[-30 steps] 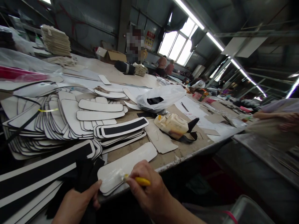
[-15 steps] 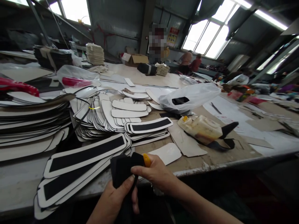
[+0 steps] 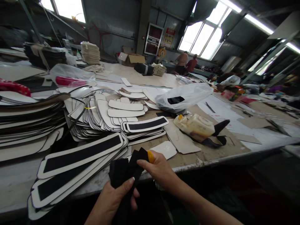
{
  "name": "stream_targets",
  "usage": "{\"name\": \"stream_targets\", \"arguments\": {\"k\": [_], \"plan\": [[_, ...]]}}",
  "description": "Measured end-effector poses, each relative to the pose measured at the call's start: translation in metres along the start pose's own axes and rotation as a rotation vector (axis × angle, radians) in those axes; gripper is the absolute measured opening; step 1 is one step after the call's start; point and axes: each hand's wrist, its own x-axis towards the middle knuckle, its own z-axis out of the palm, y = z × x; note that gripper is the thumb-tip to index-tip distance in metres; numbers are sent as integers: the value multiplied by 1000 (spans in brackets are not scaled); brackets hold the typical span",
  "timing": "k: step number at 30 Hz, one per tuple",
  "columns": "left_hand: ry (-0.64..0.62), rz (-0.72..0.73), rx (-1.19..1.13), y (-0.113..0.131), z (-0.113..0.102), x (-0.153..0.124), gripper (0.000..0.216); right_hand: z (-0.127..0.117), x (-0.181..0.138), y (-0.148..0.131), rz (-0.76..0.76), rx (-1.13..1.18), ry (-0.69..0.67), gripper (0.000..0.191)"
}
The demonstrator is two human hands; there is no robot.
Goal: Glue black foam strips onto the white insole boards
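Note:
My left hand (image 3: 113, 197) is closed round a bundle of black fabric strips (image 3: 119, 171) at the table's front edge, thumb lying over them. With thumb and fingers, my right hand (image 3: 161, 170) pinches one black strip (image 3: 137, 159) at the bundle's right side; its far ends stick up. A yellow finger cover (image 3: 150, 157) sits on a finger of that hand. Left of the hands lie long curved white-edged panels (image 3: 84, 154) with black strips on them. A shorter pile of similar panels (image 3: 147, 124) is just beyond. The bundle's lower part is in shadow.
Stacks of pale curved panels (image 3: 126, 112) cover the table's left half. To the right are a yellowed plastic jug (image 3: 198, 126), a clear plastic bag (image 3: 194, 95) and cardboard pieces (image 3: 180, 137). The table's front edge (image 3: 199, 163) runs before me. Two people stand far back.
The strip in my right hand has separated from the bundle and now angles up to the right. My right hand has shifted slightly right. The view has turned a little.

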Motion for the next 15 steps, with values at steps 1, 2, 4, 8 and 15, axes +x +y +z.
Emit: {"name": "stream_targets", "arguments": {"k": [1,2,4,8,15], "plan": [[2,-5,3,0,0,-1,48,-2,0,0,-3,-12,45,17],[1,-7,2,-1,0,-1,48,-4,0,0,-3,-5,78,18],[7,-14,-5,-2,0,-1,47,-8,0,3,3,66,124,20],[10,-13,-32,-13,5,1,46,-10,-2,7,59,292,164,26],[-168,32,15,-49,14,-1,44,-37,-11,-4,163,356,136,33]]}}
